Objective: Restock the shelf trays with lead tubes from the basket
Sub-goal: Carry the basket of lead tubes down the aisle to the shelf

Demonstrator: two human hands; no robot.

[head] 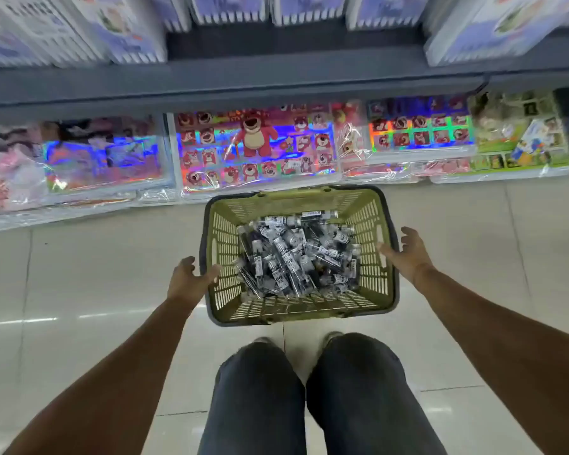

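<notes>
A: Basket location?
B: Basket stands on floor tiles, far rim close to the sticker packs below the shelf edge. Lead tubes lie heaped inside.
A: Hands?
B: Left hand at the left rim, right hand at the right rim, fingers spread, holding nothing (rim contact unclear). Tiles extend along both sides.

The basket sits on the floor just beyond the knees, lead tubes heaped inside; left hand and right hand flank it, shelf beyond
</notes>
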